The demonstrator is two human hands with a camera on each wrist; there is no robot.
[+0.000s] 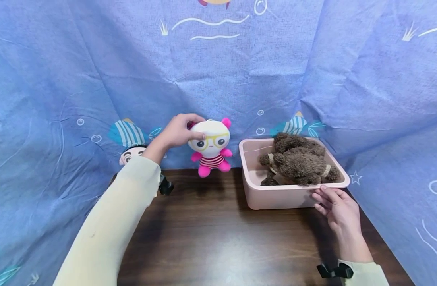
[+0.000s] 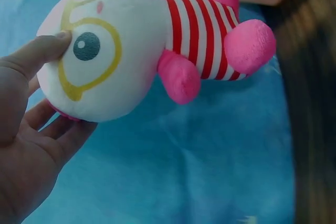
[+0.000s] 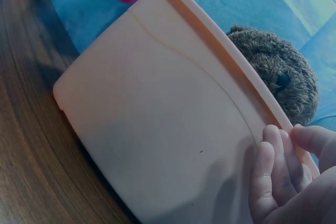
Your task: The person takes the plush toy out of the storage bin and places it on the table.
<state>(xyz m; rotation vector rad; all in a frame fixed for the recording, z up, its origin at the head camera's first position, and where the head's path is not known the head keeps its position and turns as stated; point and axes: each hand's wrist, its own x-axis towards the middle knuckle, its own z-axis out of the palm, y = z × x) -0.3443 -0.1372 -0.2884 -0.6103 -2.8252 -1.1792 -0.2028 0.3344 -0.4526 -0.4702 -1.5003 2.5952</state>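
A pink and white panda plush toy [image 1: 212, 145] with yellow glasses and a red-striped body hangs upright above the back of the table. My left hand [image 1: 180, 130] grips it by the head, thumb on the face and fingers behind, as the left wrist view also shows [image 2: 44, 103]. On the right stands a pink plastic bin [image 1: 275, 197]. Inside it lies a brown fuzzy plush toy [image 1: 298, 163], part of it reaching above the rim. My right hand [image 1: 338, 208] pinches the bin's front rim near its right corner, thumb on top and fingers against the outer wall [image 3: 294, 182].
Behind my left arm, another doll [image 1: 131, 154] with a pale face and dark hair is mostly hidden at the left. The brown wooden table [image 1: 218, 234] is bordered by blue printed cloth [image 1: 240, 79] at the back and sides.
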